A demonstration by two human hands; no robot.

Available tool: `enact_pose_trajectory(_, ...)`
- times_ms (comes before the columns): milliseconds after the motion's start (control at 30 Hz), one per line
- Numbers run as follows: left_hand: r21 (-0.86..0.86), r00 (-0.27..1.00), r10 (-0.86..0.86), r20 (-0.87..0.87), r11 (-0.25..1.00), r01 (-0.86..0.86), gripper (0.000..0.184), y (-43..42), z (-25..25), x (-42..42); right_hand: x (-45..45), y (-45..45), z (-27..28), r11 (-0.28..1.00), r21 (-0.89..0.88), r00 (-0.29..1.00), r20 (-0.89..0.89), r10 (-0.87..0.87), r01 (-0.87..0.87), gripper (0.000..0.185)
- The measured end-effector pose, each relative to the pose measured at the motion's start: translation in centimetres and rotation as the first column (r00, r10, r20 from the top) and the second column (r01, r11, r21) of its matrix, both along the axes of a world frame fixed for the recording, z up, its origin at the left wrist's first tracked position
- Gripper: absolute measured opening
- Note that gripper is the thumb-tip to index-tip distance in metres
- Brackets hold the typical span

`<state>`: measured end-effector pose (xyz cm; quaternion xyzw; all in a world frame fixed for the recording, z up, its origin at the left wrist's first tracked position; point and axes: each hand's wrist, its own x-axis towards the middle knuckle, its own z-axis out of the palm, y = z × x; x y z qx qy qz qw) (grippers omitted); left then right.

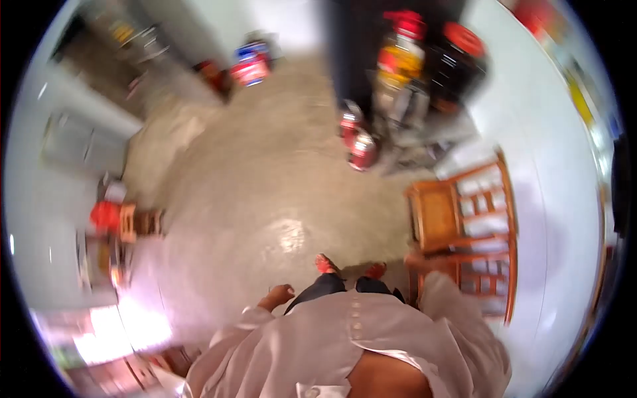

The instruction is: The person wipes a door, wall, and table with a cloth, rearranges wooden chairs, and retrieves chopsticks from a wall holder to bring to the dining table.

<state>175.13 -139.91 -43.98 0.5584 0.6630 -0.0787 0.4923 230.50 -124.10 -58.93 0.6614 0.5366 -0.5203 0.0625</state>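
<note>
My left hand (281,294) hangs beside my left thigh, over the concrete floor. It looks loosely open, and nothing shows in it. On the other side, my right hand (431,263) is stretched out over the wooden chairs (439,215) by the wall. It is smeared by motion, so neither its grip nor any contact with the chair is clear. Below me are my feet in red footwear (324,263).
Red-and-silver cans (361,150) stand ahead, near a bottle of yellow liquid (401,61) and a dark jar with a red lid (456,66). A blue-and-red container (251,64) sits farther off. Small stools (139,222) line the left wall.
</note>
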Motion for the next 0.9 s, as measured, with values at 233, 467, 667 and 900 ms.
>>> enact_pose_trajectory(233, 0.146, 0.931, 0.346, 0.116, 0.921, -0.36, 0.021, 1.9, 1.6, -5.2, -11.2, 2.9, -3.4, 0.882, -0.005, 0.727, -0.569, 0.385, -0.471, 0.018)
enact_pose_trajectory(467, 0.163, 0.923, 0.362, -0.134, 0.926, -0.34, 0.031, -2.4, 0.5, -13.0, -21.2, 13.9, 7.3, 0.964, -0.242, 0.99, -0.064, -0.129, 0.111, 0.014)
enact_pose_trajectory(667, -0.078, 0.876, 0.463, -0.137, 0.876, -0.475, 0.034, -6.1, -2.1, -14.6, -32.8, 19.9, 10.5, 0.92, -0.182, 0.934, 0.02, 0.356, -0.346, 0.015)
enact_pose_trajectory(900, -0.054, 0.701, 0.707, -0.093, 0.699, -0.713, 0.033, -6.1, -4.0, -18.9, -47.7, 28.8, 3.0, -0.322, 0.211, -0.263, 0.263, 0.928, -0.923, 0.029)
